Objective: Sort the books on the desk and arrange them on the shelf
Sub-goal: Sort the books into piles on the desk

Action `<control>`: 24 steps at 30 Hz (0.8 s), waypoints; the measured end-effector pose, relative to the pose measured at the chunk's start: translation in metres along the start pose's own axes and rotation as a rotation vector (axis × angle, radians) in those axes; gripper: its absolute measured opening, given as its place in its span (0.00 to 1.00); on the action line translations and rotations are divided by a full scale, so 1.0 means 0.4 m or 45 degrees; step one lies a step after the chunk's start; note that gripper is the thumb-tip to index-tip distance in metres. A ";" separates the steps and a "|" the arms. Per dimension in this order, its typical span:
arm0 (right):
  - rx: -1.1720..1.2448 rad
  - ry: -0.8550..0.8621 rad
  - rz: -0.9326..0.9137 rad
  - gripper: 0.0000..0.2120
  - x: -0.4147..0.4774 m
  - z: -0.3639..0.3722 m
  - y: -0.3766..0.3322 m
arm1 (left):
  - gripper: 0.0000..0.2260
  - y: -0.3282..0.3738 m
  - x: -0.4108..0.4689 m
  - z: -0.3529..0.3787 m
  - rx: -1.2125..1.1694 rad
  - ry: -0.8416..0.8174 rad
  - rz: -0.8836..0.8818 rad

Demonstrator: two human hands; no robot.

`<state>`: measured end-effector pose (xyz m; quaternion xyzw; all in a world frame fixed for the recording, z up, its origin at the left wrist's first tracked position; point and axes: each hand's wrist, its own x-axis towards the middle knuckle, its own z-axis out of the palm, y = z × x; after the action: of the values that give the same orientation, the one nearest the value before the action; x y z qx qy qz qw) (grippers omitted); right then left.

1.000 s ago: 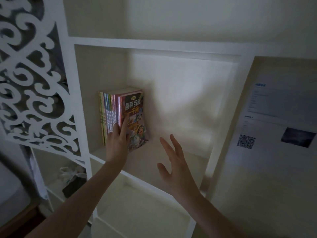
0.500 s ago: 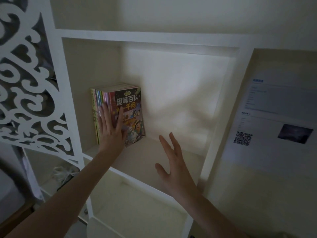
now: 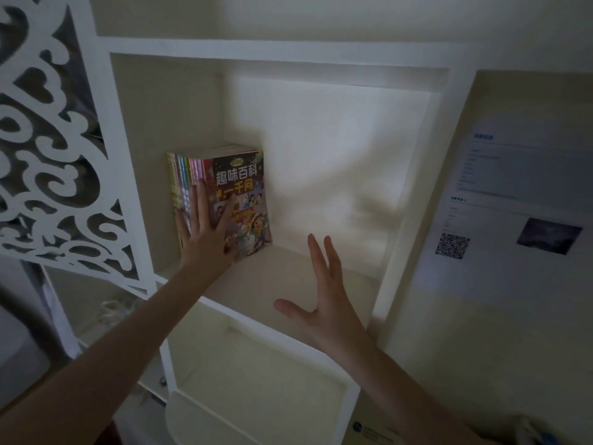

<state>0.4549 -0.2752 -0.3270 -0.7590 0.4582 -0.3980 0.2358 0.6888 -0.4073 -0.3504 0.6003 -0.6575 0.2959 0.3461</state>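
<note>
Pressing flat against a row of thin colourful paperback books [image 3: 245, 187], the left hand [image 3: 205, 234] has its fingers straight and spread. They lie across the spines, the thumb rests on the outermost cover, and nothing is curled round the books. The books stand upright on the floor of a white wooden shelf compartment [image 3: 276, 277], packed against the compartment's wall on the far side of the left palm. The outermost book shows a dark cover with yellow and white Chinese lettering and cartoon figures, and this cover faces toward the right hand.

The right hand [image 3: 324, 303] is spread wide with straight fingers and the thumb splayed out. It holds nothing and hovers in front of the compartment's bare floor, well apart from the books. Its shadow falls on the pale back wall beyond its fingertips.

Outward of the left forearm hangs a white panel cut in a scrolling fretwork pattern [image 3: 57, 155]. Below both wrists opens a second, lower white compartment [image 3: 253, 377]. Outward of the right hand, past the shelf's upright post, a pale printed sheet [image 3: 513, 187] is fixed to the wall. It carries blue text too blurred to read, a black QR code [image 3: 452, 246] and a small dark picture [image 3: 548, 235].
</note>
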 end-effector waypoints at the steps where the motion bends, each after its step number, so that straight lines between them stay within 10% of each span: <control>1: 0.003 -0.027 0.010 0.47 -0.012 -0.004 0.000 | 0.43 0.006 -0.002 -0.007 -0.040 -0.001 -0.017; 15: 0.230 -0.121 0.097 0.18 -0.370 -0.228 0.069 | 0.09 0.384 -0.404 -0.366 -1.041 -0.002 0.198; 20: 0.177 0.060 0.704 0.11 -0.555 -0.236 0.271 | 0.10 0.560 -0.661 -0.327 -1.186 -0.690 0.653; 24: 0.218 -0.168 1.026 0.16 -0.673 -0.178 0.395 | 0.18 0.644 -0.789 -0.159 -0.924 -1.419 0.170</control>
<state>0.2454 -0.1110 -0.5051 -0.5206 0.6678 -0.2610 0.4636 0.4516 -0.1449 -0.5623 0.4669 -0.8317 -0.2775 0.1156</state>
